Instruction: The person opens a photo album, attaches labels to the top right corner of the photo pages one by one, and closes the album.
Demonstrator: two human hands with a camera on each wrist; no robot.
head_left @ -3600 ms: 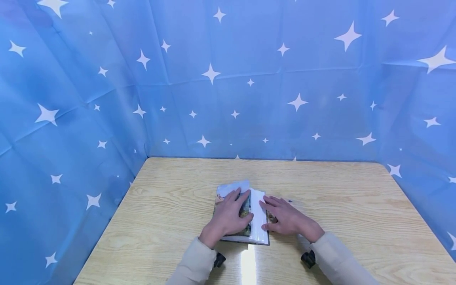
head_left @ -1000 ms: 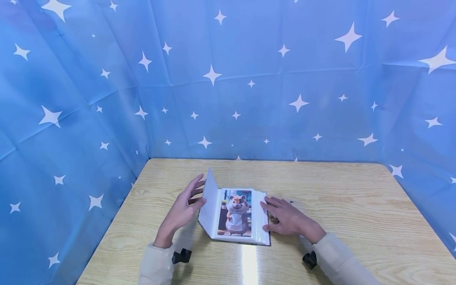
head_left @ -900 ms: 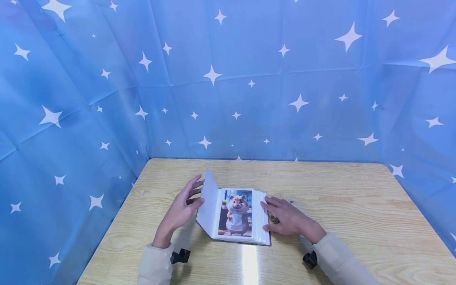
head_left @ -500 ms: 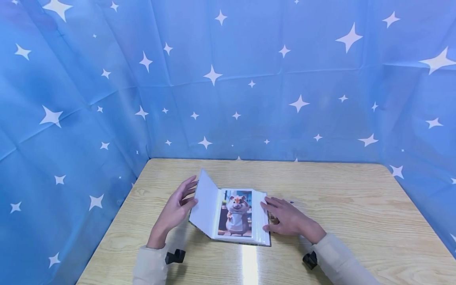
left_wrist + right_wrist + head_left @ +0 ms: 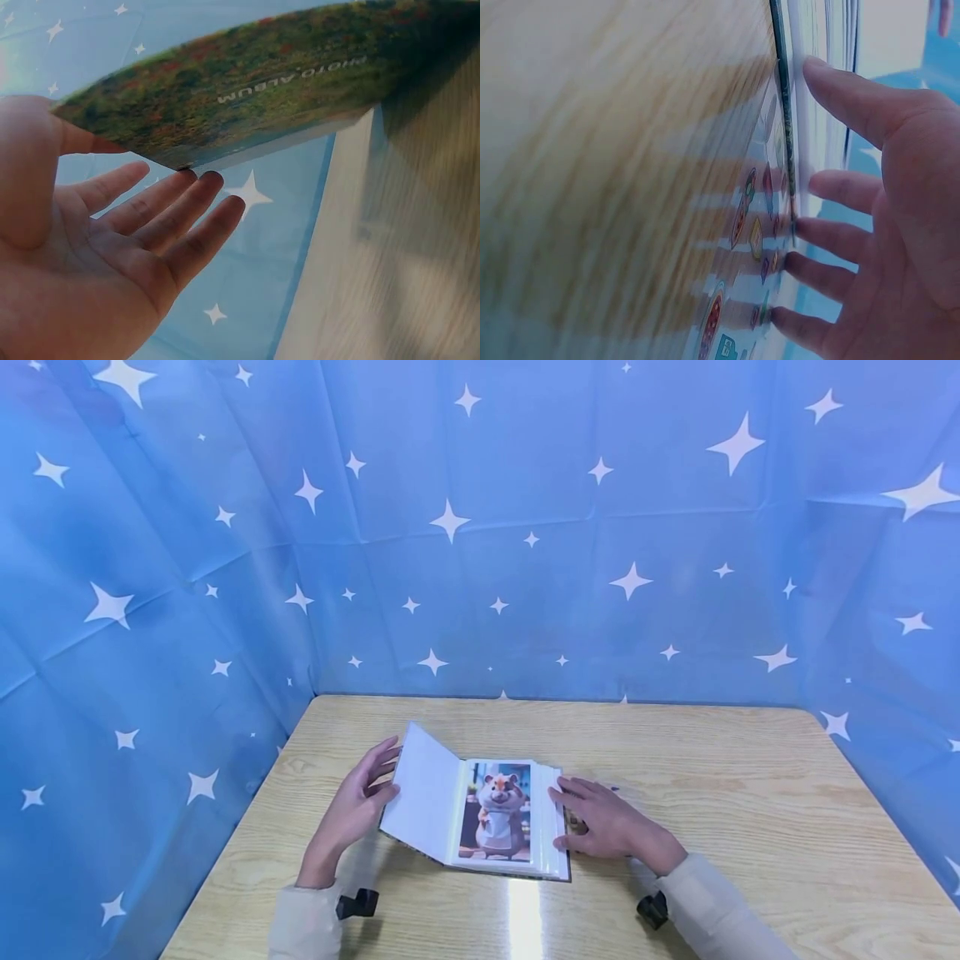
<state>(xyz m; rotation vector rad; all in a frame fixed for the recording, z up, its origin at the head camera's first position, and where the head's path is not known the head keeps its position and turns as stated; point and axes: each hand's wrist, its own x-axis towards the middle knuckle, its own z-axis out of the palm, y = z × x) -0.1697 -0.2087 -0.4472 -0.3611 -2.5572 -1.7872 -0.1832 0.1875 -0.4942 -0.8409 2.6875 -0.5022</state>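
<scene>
A photo album (image 5: 420, 797) lies on the table, its front cover raised and tilted to the left. The first page holds a picture of a hamster in an apron (image 5: 498, 814). My left hand (image 5: 348, 810) holds the cover's free edge, thumb at the white inner side and fingers behind. In the left wrist view, the cover's dark leafy outside (image 5: 247, 94) reads PHOTO ALBUM, and the fingertips (image 5: 206, 180) meet its lower corner. My right hand (image 5: 611, 822) rests at the album's right edge, fingers spread, with the thumb (image 5: 840, 86) against the page edges.
Beside the album, partly below the right hand, lies a clear sheet with small coloured pictures (image 5: 742, 210). Wood-grain table (image 5: 712, 760) extends around the album. A blue star-printed curtain (image 5: 540, 568) hangs behind and at both sides. A black device (image 5: 358, 903) sits at the left wrist.
Earlier both hands were on the album, the left lying over its cover. The left hand has since moved left, swinging the cover up and over and uncovering the hamster picture. The right hand stays put.
</scene>
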